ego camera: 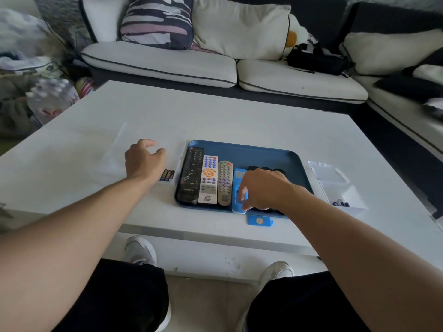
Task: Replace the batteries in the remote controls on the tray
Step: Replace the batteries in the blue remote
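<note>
Blue remote open on the tray, me reaching for fresh cells.

My left hand (143, 159) hovers loosely curled, holding nothing, over the clear box of batteries (167, 175) just left of the blue tray (263, 153). On the tray, left to right: black remote (190, 176), white remote (209, 179), grey remote (224, 183), then the blue remote (239, 190) lying back-up, my right hand (261, 188) steadying it, fingers curled at its open bay. Its blue cover (260, 221) lies on the table just near of the tray. Best to pinch one cell at a time and check polarity before seating. My right hand hides the bay and the dark remotes behind it; the contents of the right clear box (340, 188) are hard to make out.
</note>
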Demonstrator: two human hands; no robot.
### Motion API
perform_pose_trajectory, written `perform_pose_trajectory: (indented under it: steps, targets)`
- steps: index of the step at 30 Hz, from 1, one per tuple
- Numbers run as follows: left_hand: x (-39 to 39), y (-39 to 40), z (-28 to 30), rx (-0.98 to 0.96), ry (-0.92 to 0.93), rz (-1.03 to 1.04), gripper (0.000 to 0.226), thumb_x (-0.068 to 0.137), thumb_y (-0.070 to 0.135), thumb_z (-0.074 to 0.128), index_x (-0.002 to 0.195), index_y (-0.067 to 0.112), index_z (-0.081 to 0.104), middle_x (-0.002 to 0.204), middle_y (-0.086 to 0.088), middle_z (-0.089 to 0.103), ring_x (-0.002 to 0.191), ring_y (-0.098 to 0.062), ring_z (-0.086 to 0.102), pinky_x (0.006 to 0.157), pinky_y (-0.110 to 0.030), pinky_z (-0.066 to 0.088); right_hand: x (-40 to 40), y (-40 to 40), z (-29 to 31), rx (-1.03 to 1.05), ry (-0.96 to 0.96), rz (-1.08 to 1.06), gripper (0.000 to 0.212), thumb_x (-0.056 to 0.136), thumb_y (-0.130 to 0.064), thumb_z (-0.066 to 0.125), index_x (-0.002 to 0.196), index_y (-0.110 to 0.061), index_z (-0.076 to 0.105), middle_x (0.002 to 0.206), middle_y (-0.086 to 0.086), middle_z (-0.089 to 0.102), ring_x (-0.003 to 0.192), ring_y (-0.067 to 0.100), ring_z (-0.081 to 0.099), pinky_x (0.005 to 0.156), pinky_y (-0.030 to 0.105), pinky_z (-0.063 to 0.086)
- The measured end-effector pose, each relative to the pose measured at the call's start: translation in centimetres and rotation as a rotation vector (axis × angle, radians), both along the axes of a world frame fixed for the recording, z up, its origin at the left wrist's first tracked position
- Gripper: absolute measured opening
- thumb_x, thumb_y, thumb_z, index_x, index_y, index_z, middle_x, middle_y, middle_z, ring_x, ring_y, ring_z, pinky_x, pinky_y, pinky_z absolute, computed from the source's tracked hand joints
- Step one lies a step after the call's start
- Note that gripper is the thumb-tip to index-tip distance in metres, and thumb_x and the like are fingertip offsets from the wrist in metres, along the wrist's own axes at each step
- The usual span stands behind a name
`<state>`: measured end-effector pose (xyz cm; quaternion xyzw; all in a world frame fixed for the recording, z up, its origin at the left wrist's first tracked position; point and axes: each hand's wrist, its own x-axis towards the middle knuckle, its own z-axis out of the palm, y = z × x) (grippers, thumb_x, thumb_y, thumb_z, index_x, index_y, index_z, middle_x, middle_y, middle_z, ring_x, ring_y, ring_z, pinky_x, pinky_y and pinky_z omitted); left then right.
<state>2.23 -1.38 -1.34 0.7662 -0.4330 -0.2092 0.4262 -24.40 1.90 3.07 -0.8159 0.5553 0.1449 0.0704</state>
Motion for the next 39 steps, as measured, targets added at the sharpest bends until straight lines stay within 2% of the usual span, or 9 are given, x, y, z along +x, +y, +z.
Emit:
perform_pose_trajectory:
  steps: [7,10,13,19,24,28,31,34,39]
  targets:
    - [4.6,0.8,-1.0,0.005,-0.094,0.306,0.058,0.085,0.008,0.060,0.141,0.009,0.049,0.143,-0.017,0.050,0.142,-0.033,0.036,0.122,-0.046,0.019,7.0,-1.9,1.2,-0.126,-0.303,0.047,0.017,0.092,-0.027,0.062,0.099,-0.038,0.073,0.101,-0.012,0.071,0.090,0.014,0.067,0.080,0.034,0.055]
    - [6.7,1.6,-2.3,0.099,-0.019,0.400,0.065,0.084,0.015,0.060,0.146,0.004,0.043,0.143,-0.020,0.052,0.138,-0.037,0.043,0.117,-0.047,0.031,11.4,-3.2,0.1,-0.123,-0.358,0.144,0.030,0.095,-0.015,0.056,0.106,-0.038,0.071,0.110,-0.007,0.068,0.094,0.020,0.066,0.083,0.040,0.057]
    - [7.8,2.2,-3.4,0.169,0.090,0.390,0.050,0.089,0.022,0.050,0.137,0.009,0.053,0.133,-0.019,0.062,0.124,-0.039,0.056,0.105,-0.046,0.046,14.9,-4.8,-1.4,-0.153,-0.315,0.295,0.036,0.097,-0.009,0.057,0.120,-0.033,0.068,0.123,-0.004,0.064,0.109,0.022,0.063,0.083,0.029,0.048]
    - [8.3,1.9,-4.5,0.095,0.056,0.360,0.035,0.098,0.019,0.050,0.131,0.012,0.061,0.132,-0.012,0.065,0.122,-0.035,0.058,0.099,-0.037,0.044,20.2,-7.5,-4.1,-0.125,-0.209,0.413,0.041,0.096,-0.004,0.055,0.127,-0.028,0.065,0.131,0.000,0.060,0.118,0.024,0.059,0.087,0.025,0.042]
    - [8.6,1.9,-5.0,0.065,0.026,0.332,0.035,0.098,0.018,0.049,0.130,0.011,0.060,0.133,-0.011,0.064,0.123,-0.034,0.056,0.102,-0.039,0.042,23.3,-8.2,-3.9,-0.028,-0.083,0.404,0.037,0.071,0.006,0.054,0.098,-0.009,0.075,0.100,0.014,0.068,0.085,0.034,0.067,0.064,0.029,0.049]
    - [8.7,1.9,-5.2,0.051,0.035,0.319,0.034,0.098,0.017,0.048,0.129,0.011,0.059,0.134,-0.008,0.064,0.124,-0.032,0.056,0.103,-0.038,0.042,23.9,-8.7,-3.4,-0.012,-0.072,0.417,0.041,0.069,0.007,0.054,0.100,-0.010,0.076,0.100,0.015,0.069,0.084,0.033,0.068,0.071,0.036,0.057]
    - [8.8,2.0,-5.4,0.041,0.056,0.310,0.034,0.097,0.019,0.047,0.129,0.012,0.059,0.135,-0.005,0.064,0.123,-0.031,0.057,0.105,-0.039,0.043,24.5,-8.5,-3.2,-0.017,-0.030,0.452,0.042,0.055,0.007,0.047,0.087,-0.003,0.073,0.088,0.017,0.066,0.070,0.033,0.061,0.059,0.028,0.043]
    - [8.7,2.1,-5.3,0.044,0.088,0.290,0.034,0.098,0.021,0.048,0.130,0.012,0.057,0.136,-0.005,0.063,0.122,-0.031,0.058,0.105,-0.041,0.043,25.4,-7.8,-2.8,-0.036,0.053,0.523,0.035,0.042,-0.001,0.036,0.068,-0.011,0.057,0.071,0.011,0.051,0.063,0.028,0.045,0.058,0.028,0.032]
    - [8.7,2.3,-5.1,0.035,0.140,0.255,0.034,0.100,0.024,0.047,0.131,0.012,0.054,0.137,-0.006,0.061,0.121,-0.031,0.057,0.103,-0.039,0.044,25.9,-6.8,-2.1,-0.044,0.126,0.590,0.026,0.050,0.002,0.035,0.061,-0.021,0.029,0.065,-0.001,0.029,0.067,0.024,0.036,0.054,0.026,0.027]
